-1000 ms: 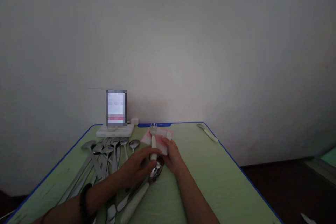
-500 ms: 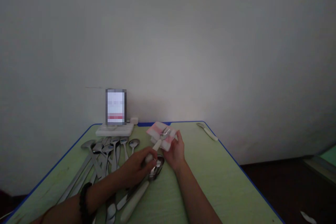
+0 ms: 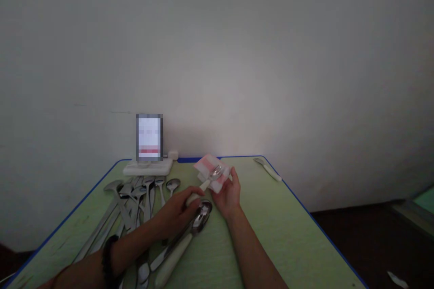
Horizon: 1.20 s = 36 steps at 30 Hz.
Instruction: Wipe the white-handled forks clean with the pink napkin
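My left hand [image 3: 181, 211] is closed round the pale handle of a fork [image 3: 205, 184], whose metal head points up and to the right. Under that head lies a folded pink and white cloth [image 3: 207, 162], held in my right hand [image 3: 228, 195]. The right palm faces up and its fingers curl behind the cloth, partly hidden. Just below my hands, a large spoon [image 3: 202, 216] with a pale handle rests on the table, a metal utensil beside it. Left of my left hand is a pile of metal spoons and ladles [image 3: 137, 193].
The green table [image 3: 271, 226] has a blue edge. A device with a blurred screen [image 3: 149, 137] stands on a white base [image 3: 147, 168] at the back left, against the wall. A pale-handled utensil [image 3: 271, 172] lies by the right edge.
The fork has swung from upright to slanting right, its head now over the cloth. The right hand has turned palm up and lifted the cloth slightly, moving it right.
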Tool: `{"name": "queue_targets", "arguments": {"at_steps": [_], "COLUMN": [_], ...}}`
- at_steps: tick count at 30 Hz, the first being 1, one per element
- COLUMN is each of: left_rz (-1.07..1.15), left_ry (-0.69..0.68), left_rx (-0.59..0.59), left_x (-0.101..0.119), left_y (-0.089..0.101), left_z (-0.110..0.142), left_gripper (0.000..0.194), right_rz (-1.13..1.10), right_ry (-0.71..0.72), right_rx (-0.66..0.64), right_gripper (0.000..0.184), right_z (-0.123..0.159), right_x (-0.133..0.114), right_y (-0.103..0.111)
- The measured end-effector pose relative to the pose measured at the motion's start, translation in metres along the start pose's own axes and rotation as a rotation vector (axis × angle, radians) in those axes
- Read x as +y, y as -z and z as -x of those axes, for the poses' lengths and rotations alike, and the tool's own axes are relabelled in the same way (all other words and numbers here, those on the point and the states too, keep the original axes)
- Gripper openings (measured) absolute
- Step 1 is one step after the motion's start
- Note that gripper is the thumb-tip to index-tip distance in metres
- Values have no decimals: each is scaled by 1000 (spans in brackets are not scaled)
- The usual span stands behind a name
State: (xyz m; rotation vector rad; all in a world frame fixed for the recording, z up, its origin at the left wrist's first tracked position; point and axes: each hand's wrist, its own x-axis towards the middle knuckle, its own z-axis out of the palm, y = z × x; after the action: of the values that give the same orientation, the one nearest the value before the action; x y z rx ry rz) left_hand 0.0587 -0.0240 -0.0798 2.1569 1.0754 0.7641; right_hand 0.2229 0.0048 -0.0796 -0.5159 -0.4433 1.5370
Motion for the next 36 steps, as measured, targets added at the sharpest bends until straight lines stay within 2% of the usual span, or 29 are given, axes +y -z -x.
{"name": "queue_targets", "arguments": {"at_steps": [2, 4, 7, 10, 14, 17, 20, 22, 24, 29, 36], "left_rz": [-4, 6, 2, -27, -16, 29, 84, 88, 53, -91, -154], "left_ry": [37, 78, 98, 50, 46, 33, -8, -30, -54, -101, -163], "left_rx": [97, 170, 195, 117, 24, -16, -105, -163, -200, -218, -241], "left_x": [-2, -4, -4, -3, -3, -3, 0, 3, 6, 8, 6], "left_y": [-1, -1, -1, -1, -1, 0, 3, 5, 6, 7, 4], "left_z": [-2, -4, -5, -4, -3, -1, 1, 2, 3, 3, 3], "left_gripper": [27, 28, 28, 25, 26, 27, 28, 30, 30, 29, 28], "right_rz": [10, 39, 78, 46, -39, -51, 26, 111, 194, 318, 328], "right_ry": [-12, -82, -164, -123, -39, 4, -24, -20, 17, 100, 170], "right_rx": [-11, -54, -71, -29, 39, 88, 17, -59, -65, 16, 92], "right_gripper": [37, 36, 31, 30, 47, 31, 17, 23, 29, 33, 28], "right_z": [-1, 0, 2, 2, -2, -6, -5, -4, -3, -7, -14], "right_x": [3, 8, 14, 11, 2, 1, 6, 10, 13, 20, 28], "right_y": [0, -1, -4, -3, 4, 7, 6, 5, 5, 10, 12]}}
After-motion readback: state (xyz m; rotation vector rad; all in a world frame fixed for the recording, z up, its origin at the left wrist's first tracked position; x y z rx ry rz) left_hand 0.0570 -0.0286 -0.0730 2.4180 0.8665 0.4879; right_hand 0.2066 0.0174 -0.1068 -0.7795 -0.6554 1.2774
